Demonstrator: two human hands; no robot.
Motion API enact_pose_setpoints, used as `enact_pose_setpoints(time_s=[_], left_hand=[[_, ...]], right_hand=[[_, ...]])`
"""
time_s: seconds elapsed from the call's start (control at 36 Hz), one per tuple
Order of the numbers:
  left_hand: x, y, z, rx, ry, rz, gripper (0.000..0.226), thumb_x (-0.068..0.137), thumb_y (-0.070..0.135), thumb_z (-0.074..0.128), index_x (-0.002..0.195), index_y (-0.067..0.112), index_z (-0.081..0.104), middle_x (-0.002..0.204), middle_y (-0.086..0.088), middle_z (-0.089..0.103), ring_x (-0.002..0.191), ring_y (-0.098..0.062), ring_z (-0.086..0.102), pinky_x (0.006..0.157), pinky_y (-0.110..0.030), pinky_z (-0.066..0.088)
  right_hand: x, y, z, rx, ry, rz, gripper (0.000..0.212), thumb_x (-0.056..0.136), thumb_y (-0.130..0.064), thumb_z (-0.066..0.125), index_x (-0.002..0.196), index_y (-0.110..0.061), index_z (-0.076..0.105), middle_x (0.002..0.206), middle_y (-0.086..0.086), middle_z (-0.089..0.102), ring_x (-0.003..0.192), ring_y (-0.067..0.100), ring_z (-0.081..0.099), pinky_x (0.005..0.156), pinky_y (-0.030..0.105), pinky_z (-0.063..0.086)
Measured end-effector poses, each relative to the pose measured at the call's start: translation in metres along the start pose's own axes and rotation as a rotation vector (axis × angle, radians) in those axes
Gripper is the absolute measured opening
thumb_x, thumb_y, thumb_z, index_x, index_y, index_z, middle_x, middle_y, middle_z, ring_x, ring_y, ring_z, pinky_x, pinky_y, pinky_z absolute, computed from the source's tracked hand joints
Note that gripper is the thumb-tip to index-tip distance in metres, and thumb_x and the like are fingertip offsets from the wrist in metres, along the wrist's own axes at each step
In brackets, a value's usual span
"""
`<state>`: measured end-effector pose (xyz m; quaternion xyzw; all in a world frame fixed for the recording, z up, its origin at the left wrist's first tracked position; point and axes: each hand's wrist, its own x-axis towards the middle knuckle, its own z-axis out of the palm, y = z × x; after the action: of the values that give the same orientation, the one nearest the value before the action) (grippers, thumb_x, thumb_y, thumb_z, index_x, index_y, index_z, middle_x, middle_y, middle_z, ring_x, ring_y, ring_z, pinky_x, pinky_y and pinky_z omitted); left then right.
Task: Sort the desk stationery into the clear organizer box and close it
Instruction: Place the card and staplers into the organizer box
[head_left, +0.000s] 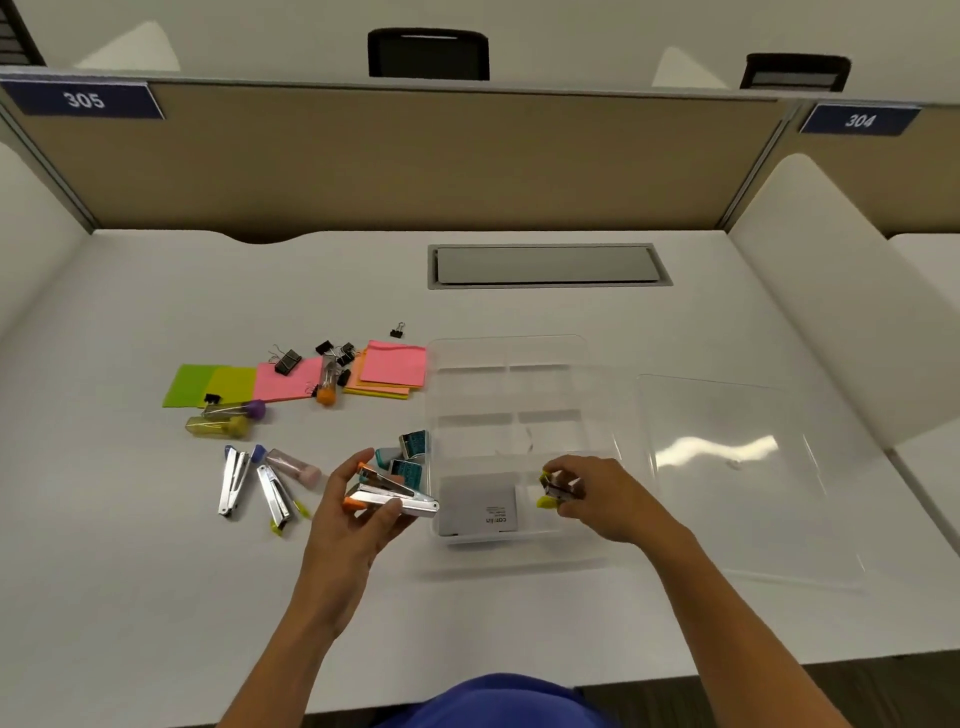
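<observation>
1. Orange-tipped stapler (389, 500) is gripped by L hand (358, 512), fingers curled round it, just left of clear organizer box (519, 353), near its front-left corner.
2. Yellow-tipped stapler (556, 489) is pinched by R hand (602, 496) over box's front-right compartment.
3. Clear lid (737, 478) is laid flat, right of box.
4. Two staplers (254, 486), sticky notes (392, 364) & binder clips (288, 360) are left of box.

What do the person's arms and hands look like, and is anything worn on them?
Both forearms are bare up to the bottom edge of the picture: no sleeves show. The left hand and the right hand wear no gloves, and no watch, bracelet or ring is visible on either. Between the arms, at the lower edge, a piece of blue clothing shows on the person's body.
</observation>
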<state>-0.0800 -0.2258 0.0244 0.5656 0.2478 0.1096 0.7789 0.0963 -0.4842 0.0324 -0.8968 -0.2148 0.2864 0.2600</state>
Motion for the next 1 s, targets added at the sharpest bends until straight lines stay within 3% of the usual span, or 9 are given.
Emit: enact_pose_setpoints(time_s=[0.06,0.19,0.36,0.47,0.56,0.67,0.72,0.86,1.0], left_hand=[[-0.001,-0.001,-0.001,0.009,0.002,0.001,0.063,0.075,0.015,0.072,0.13,0.04,0.054,0.124,-0.004,0.065,0.109,-0.023,0.067,0.079,-0.034,0.059],[-0.003,-0.005,-0.003,0.002,0.027,0.015,0.063,0.075,0.014,0.071,0.131,0.038,0.053,0.123,-0.006,0.065,0.109,-0.024,0.067,0.08,-0.033,0.059],[-0.005,-0.009,-0.007,-0.047,0.076,-0.01,0.063,0.076,0.011,0.071,0.13,0.038,0.054,0.129,-0.005,0.061,0.111,-0.025,0.066,0.088,-0.045,0.057],[-0.006,-0.01,-0.004,-0.062,0.068,-0.022,0.062,0.076,0.01,0.071,0.129,0.037,0.055,0.125,-0.002,0.064,0.109,-0.026,0.067,0.083,-0.04,0.059],[-0.007,-0.011,0.001,-0.04,0.041,-0.031,0.062,0.077,0.012,0.071,0.13,0.039,0.053,0.127,-0.006,0.063,0.111,-0.027,0.066,0.086,-0.042,0.058],[-0.01,-0.011,0.018,0.078,-0.029,-0.036,0.064,0.078,0.025,0.073,0.131,0.048,0.048,0.128,0.004,0.061,0.115,-0.023,0.064,0.093,-0.047,0.055],[-0.01,-0.012,0.028,0.117,-0.058,-0.048,0.066,0.077,0.031,0.074,0.132,0.052,0.045,0.132,0.008,0.058,0.117,-0.022,0.062,0.094,-0.047,0.055],[-0.009,-0.014,0.059,0.194,-0.138,-0.035,0.055,0.091,0.02,0.066,0.128,0.054,0.044,0.131,0.005,0.057,0.113,-0.016,0.064,0.089,-0.031,0.057],[-0.009,-0.012,0.087,0.243,-0.21,-0.034,0.049,0.094,0.015,0.062,0.127,0.048,0.046,0.126,0.001,0.06,0.106,-0.014,0.067,0.09,-0.031,0.056]], right_hand=[[0.003,0.0,0.005,-0.161,-0.013,0.032,0.044,0.087,-0.01,0.069,0.126,-0.03,0.06,0.121,-0.004,0.064,0.104,0.018,0.063,0.088,0.033,0.054],[0.007,0.001,0.013,-0.289,-0.037,0.047,0.048,0.089,-0.012,0.066,0.133,-0.029,0.055,0.129,-0.001,0.061,0.109,0.022,0.061,0.091,0.037,0.053],[0.014,0.004,0.015,-0.274,-0.078,0.03,0.049,0.088,-0.016,0.071,0.135,-0.022,0.057,0.128,0.001,0.063,0.11,0.021,0.062,0.093,0.036,0.052],[0.016,0.007,0.012,-0.237,-0.1,0.038,0.053,0.091,-0.019,0.069,0.141,-0.019,0.052,0.134,-0.001,0.06,0.114,0.017,0.06,0.098,0.032,0.05],[0.015,0.008,0.008,-0.161,-0.019,0.035,0.045,0.094,-0.022,0.065,0.138,-0.022,0.055,0.126,-0.007,0.064,0.107,0.013,0.062,0.095,0.032,0.051],[0.008,-0.004,0.003,0.073,0.134,-0.061,0.032,0.094,-0.028,0.065,0.126,-0.028,0.064,0.101,-0.021,0.066,0.085,-0.003,0.063,0.075,0.015,0.049],[0.0,-0.015,0.001,0.169,0.145,-0.146,0.032,0.091,-0.037,0.067,0.123,-0.033,0.065,0.099,-0.022,0.067,0.087,-0.004,0.063,0.073,0.017,0.051],[-0.019,-0.038,0.006,0.123,0.064,-0.312,0.064,0.077,-0.067,0.066,0.134,-0.042,0.054,0.12,-0.029,0.058,0.103,-0.005,0.058,0.084,0.016,0.053],[-0.026,-0.038,0.012,0.012,0.068,-0.362,0.061,0.083,-0.054,0.07,0.138,-0.037,0.051,0.127,-0.017,0.058,0.103,0.0,0.057,0.089,0.018,0.051]])
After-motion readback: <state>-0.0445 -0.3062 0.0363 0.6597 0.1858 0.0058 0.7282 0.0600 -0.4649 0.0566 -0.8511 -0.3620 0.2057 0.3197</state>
